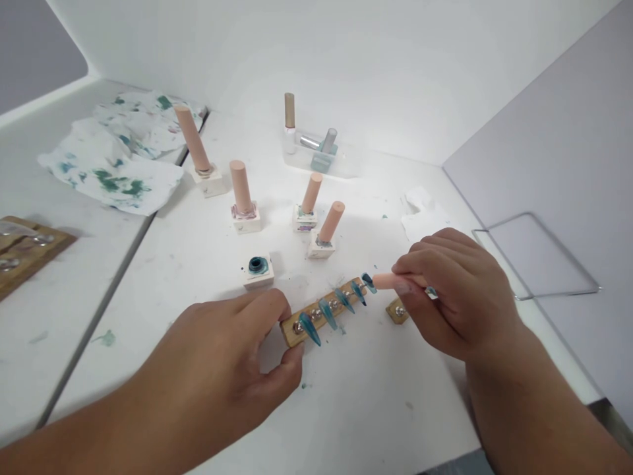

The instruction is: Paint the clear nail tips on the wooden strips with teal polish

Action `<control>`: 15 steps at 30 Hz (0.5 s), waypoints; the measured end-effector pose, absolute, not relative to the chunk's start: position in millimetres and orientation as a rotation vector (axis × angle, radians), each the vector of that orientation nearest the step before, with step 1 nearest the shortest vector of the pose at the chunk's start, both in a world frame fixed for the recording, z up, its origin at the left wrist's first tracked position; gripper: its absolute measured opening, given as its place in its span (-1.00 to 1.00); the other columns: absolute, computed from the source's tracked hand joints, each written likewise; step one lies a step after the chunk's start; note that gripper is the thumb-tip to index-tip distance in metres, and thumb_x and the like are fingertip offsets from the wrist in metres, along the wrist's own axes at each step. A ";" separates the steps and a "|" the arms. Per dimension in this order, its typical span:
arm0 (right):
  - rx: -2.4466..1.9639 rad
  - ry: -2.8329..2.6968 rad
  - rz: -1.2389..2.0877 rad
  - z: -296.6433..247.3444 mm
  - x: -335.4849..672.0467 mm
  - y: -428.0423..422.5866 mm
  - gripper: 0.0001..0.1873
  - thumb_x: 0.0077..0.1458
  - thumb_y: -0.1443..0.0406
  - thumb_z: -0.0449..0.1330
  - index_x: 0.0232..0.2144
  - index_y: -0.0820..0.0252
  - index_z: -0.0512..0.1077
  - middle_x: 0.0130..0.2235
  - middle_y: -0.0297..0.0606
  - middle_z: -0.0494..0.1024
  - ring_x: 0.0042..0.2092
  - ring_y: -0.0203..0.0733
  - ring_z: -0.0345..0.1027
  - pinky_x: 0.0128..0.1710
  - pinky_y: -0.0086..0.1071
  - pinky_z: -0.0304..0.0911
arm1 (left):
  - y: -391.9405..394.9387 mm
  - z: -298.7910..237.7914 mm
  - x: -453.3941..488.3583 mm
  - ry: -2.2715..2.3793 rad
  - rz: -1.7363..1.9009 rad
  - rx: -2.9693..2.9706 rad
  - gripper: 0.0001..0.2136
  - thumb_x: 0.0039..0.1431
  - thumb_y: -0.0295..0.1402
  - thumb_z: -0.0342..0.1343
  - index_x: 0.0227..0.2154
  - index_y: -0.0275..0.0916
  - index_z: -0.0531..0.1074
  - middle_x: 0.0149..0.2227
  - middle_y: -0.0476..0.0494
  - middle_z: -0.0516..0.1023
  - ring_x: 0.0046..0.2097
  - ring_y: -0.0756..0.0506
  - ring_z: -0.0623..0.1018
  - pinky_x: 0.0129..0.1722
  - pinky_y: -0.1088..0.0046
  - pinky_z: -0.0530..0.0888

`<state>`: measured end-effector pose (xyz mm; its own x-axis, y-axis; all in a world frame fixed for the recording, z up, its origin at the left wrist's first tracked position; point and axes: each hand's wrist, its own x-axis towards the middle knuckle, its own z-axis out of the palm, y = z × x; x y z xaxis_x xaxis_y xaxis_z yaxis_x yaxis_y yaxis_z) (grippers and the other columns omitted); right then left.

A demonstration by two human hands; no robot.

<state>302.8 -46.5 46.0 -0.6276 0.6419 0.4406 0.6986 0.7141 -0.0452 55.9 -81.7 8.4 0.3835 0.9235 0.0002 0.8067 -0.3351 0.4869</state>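
A narrow wooden strip (316, 315) lies on the white table and carries several teal false nails on metal studs. My left hand (232, 359) pinches the strip's near end between thumb and fingers. My right hand (457, 290) is closed on a peach-handled polish brush (388, 282), whose tip touches the farthest teal nail (368, 282). An open white polish bottle (258, 269) with teal polish in its neck stands just behind the strip. A second wooden piece (398, 310) shows partly under my right hand.
Several capped polish bottles with peach handles (242, 194) stand behind. A clear tray (316, 155) holds more bottles at the back. Teal-stained paper towels (119, 158) lie far left, a wooden nail holder (24, 254) at the left edge, a wire frame (539, 257) to the right.
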 end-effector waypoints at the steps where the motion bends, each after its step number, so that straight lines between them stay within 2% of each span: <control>1: -1.028 -2.513 -0.148 46.9 302.9 -47.1 -0.92 0.03 0.39 0.11 -0.48 0.20 0.27 -0.61 -0.43 0.29 -0.56 -0.36 0.10 -0.43 -0.35 0.02 | -81.7 7.6 55.4 1.485 0.391 2.244 -0.89 0.00 -0.27 -0.02 -0.53 -0.16 0.22 -0.66 0.08 0.19 -0.63 0.02 0.23 -0.65 0.50 0.16; 6: -0.949 -2.575 -0.049 52.0 302.5 -49.7 -0.88 0.01 0.43 0.06 -0.53 0.19 0.21 -0.63 -0.43 0.24 -0.58 -0.36 0.03 -0.46 -0.35 -0.02 | -81.4 9.6 55.7 1.500 0.370 2.248 -0.89 0.01 -0.28 -0.02 -0.53 -0.17 0.22 -0.65 0.07 0.20 -0.61 0.02 0.25 -0.63 0.49 0.16; 15: -0.979 -2.431 -0.185 46.6 301.4 -46.6 -0.92 0.04 0.42 0.10 -0.46 0.20 0.27 -0.60 -0.43 0.32 -0.57 -0.37 0.11 -0.46 -0.37 0.00 | -81.3 10.1 56.6 1.497 0.401 2.250 -0.89 -0.01 -0.28 -0.01 -0.55 -0.15 0.20 -0.67 0.09 0.18 -0.63 0.03 0.22 -0.66 0.50 0.18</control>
